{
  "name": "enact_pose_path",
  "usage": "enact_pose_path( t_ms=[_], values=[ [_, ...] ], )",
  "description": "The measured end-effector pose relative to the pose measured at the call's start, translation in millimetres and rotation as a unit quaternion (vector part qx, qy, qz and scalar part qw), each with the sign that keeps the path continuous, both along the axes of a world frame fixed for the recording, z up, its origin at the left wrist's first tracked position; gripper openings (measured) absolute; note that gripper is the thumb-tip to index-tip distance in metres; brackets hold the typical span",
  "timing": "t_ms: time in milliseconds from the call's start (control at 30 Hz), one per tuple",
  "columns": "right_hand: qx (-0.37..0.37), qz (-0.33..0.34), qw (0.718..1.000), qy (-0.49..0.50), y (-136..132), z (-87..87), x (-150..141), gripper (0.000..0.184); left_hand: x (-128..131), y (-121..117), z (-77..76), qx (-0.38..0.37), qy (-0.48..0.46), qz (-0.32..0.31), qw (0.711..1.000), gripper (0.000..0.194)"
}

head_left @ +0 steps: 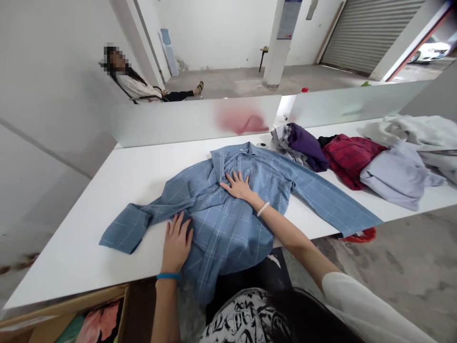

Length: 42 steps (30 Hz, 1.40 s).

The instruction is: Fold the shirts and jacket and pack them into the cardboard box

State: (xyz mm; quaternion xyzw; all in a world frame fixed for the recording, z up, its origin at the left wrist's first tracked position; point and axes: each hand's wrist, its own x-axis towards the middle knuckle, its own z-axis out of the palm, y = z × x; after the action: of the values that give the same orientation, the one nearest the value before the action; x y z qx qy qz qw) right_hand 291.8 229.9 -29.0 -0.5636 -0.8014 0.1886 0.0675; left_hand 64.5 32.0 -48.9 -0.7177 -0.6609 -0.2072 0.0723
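A blue checked long-sleeved shirt (228, 224) lies spread on the white table (135, 166), its collar at the far side and its hem hanging over the near edge. Wrinkles cross its front. My right hand (238, 186) rests flat on the upper chest, fingers spread, just below the collar. At the shirt's left side, my left hand (176, 240) lies with fingers stretched, touching the fabric near the base of the left-lying sleeve. That sleeve is bent with its cuff on the table; the other one reaches out to the right, down to the near edge.
To the right are folded purple cloth (307, 145), a red plaid garment (350, 157) and pale grey clothing (400, 174). A frosted divider (178, 121) runs along the back. Below the table's left front stands a cardboard box (123, 314) with clothes. Beyond the divider a person (143, 88) sits.
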Motion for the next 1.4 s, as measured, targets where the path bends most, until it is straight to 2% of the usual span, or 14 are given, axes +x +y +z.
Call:
enact_pose_path(
  t_ms=[133, 367, 467, 567, 667, 733, 800, 900, 1000, 1100, 1200, 1267, 1300, 1400],
  values=[
    [0.032, 0.011, 0.999, -0.041, 19, -8.2, 0, 0.075, 10, -8, -12.7, -0.029, 0.053, 0.022, 0.998, 0.056],
    [0.006, 0.017, 0.997, -0.075, 79, -9.1, -9, 0.061, 58, -68, -13.4, -0.01, 0.123, -0.017, 0.992, 0.05],
    [0.025, 0.012, 0.997, -0.078, 87, -12.0, -11, 0.059, 73, -97, -8.1, -0.012, 0.12, -0.056, 0.991, 0.049],
    [0.044, 0.031, 0.995, -0.086, 79, -13.2, -10, 0.06, 78, -117, 8.7, -0.03, 0.05, -0.13, 0.99, 0.042],
    [0.026, 0.08, 0.994, -0.073, 67, -5.6, -2, 0.065, 71, -112, 34.0, -0.042, -0.075, -0.099, 0.991, 0.034],
    [0.018, 0.126, 0.991, -0.034, 61, 4.6, 9, 0.063, 60, -92, 47.9, -0.02, -0.131, -0.05, 0.99, 0.031],
    [0.042, 0.124, 0.991, -0.003, 57, 15.2, 26, 0.055, 43, -63, 52.2, 0.0, -0.138, -0.024, 0.99, 0.033],
    [0.098, 0.04, 0.994, -0.012, 48, 21.7, 54, 0.051, 16, -23, 35.3, -0.007, -0.076, 0.008, 0.997, 0.047],
    [0.119, 0.013, 0.99, -0.068, 34, 11.6, 73, 0.055, -2, -8, 2.7, -0.045, -0.018, 0.038, 0.998, 0.065],
    [0.103, 0.039, 0.986, -0.129, 25, -5.6, 73, 0.065, -2, -25, -18.7, -0.066, -0.023, 0.024, 0.997, 0.063],
    [0.099, 0.058, 0.983, -0.142, 30, -16.7, 62, 0.068, 14, -60, -18.1, -0.067, -0.1, -0.006, 0.993, 0.054],
    [0.106, 0.071, 0.982, -0.143, 35, -19.3, 55, 0.068, 28, -85, -13.5, -0.073, -0.212, 0.042, 0.974, 0.053],
    [0.109, 0.079, 0.981, -0.143, 37, -19.6, 53, 0.068, 34, -96, -12.6, -0.076, -0.282, 0.088, 0.952, 0.054],
    [0.116, 0.097, 0.978, -0.14, 39, -17.9, 53, 0.066, 45, -122, -19.1, -0.079, -0.48, 0.237, 0.841, 0.064]
  ],
)
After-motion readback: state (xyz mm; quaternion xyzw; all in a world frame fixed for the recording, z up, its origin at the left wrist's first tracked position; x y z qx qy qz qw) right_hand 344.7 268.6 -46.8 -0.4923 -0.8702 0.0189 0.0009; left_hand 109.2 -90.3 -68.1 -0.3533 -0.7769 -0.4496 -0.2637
